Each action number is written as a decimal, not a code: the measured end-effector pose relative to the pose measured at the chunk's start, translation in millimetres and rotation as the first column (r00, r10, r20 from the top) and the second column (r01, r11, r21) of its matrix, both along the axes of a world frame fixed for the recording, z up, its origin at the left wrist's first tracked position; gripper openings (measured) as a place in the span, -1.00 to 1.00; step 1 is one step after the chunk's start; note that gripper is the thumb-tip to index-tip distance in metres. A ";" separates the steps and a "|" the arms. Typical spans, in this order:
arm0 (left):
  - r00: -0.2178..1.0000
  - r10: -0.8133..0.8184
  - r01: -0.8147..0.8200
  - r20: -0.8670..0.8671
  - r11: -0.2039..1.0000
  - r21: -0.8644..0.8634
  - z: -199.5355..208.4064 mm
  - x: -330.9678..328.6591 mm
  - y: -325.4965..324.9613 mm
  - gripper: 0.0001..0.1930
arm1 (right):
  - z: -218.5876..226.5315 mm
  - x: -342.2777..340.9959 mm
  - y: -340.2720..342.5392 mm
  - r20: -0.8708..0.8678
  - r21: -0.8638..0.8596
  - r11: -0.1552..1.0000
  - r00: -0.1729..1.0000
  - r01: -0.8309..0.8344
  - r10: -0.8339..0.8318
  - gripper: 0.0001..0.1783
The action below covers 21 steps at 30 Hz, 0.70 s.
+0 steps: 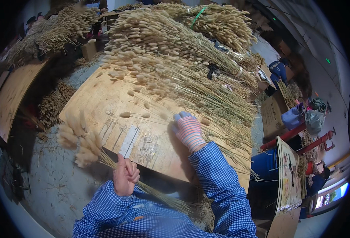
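The surface (93, 101) is crowded at twelve o'clock by dried grass (159, 49), a bunch (89, 148) is pinched by left fingers (132, 171), and whether right fingers (187, 115) pinch anything cannot be told.

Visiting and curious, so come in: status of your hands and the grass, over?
Left hand: closed around grass bunch. Gloved right hand: over table, beside loose stalks; grip unclear. Grass pile crowds table's far side.

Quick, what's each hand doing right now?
Left hand: closed, holding a bunch of fluffy-headed grass.
Right hand, gloved: beside more grass stems; whether it grips any can't be told.
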<state>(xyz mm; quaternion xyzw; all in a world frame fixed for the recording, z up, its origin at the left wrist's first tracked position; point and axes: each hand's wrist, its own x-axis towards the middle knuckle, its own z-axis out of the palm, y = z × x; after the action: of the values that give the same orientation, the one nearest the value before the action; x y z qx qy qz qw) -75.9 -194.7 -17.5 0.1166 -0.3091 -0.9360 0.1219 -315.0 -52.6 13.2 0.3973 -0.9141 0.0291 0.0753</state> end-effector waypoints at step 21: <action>0.997 0.051 -0.053 -0.052 0.998 -0.033 7.5 10.9 -12.1 -0.51 | 5.6 64.2 40.9 0.256 -0.573 0.784 0.858 -0.236 0.446 -0.70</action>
<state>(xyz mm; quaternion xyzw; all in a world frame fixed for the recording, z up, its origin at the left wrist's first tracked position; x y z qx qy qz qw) -65.0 -206.9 -10.0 0.0986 -0.3186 -0.9297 0.1562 -250.8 -11.7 18.8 0.5099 -0.7786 0.3657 -0.0040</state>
